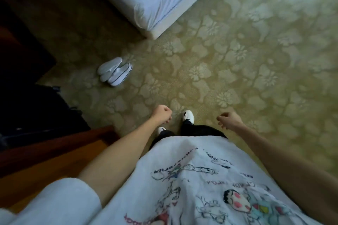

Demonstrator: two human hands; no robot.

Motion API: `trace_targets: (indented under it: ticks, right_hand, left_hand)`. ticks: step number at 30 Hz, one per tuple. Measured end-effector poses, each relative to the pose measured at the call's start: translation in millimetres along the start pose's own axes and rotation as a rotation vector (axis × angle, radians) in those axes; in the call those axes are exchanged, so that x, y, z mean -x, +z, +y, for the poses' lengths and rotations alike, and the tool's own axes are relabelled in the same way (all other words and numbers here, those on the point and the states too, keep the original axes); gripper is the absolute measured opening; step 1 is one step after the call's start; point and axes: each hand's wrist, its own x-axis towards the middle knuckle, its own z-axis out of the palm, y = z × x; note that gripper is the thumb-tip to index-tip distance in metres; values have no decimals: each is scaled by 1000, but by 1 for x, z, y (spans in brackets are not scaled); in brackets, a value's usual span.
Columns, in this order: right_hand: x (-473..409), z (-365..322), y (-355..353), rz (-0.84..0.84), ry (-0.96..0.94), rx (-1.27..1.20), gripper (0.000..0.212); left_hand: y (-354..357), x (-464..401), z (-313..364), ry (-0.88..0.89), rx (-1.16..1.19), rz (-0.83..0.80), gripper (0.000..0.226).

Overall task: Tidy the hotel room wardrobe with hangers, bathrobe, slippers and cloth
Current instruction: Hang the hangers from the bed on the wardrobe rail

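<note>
A pair of white hotel slippers lies stacked together on the patterned carpet, ahead and to the left of my feet. My left hand hangs in front of me as a closed fist holding nothing. My right hand hangs at the same height, fingers loosely curled, also holding nothing. Both hands are well short of the slippers. No hanger, bathrobe or cloth shows in this view.
The corner of a bed with a white sheet stands ahead. Dark wooden furniture lines the left side, with a reddish wooden edge close to my left arm. Green-gold floral carpet spreads to the right.
</note>
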Motion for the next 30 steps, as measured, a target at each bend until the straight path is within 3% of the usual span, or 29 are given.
trace_targets:
  ticks: [8,13,20,25,30]
  right_hand:
    - [-48,-22,-83,58,55,-143,26]
    - [-110,-111,-150,59,-55,-146,21]
    - [-197,-248,-274,21,-199,-62,18]
    - [-240,-284,-373,42,-173,-20,16]
    - [-288,-272,-466,112,-58,-55,16]
  left_hand:
    - [-22,-70,112,121,-240,30,17]
    - [-52,-115,166,121,-285,2,16]
    - [-109,-202,258,-93,-170,23,20]
    - [-134,-250,374,-81,-147,-5,22]
    - [-131,-298,513,19,-181,-55,17]
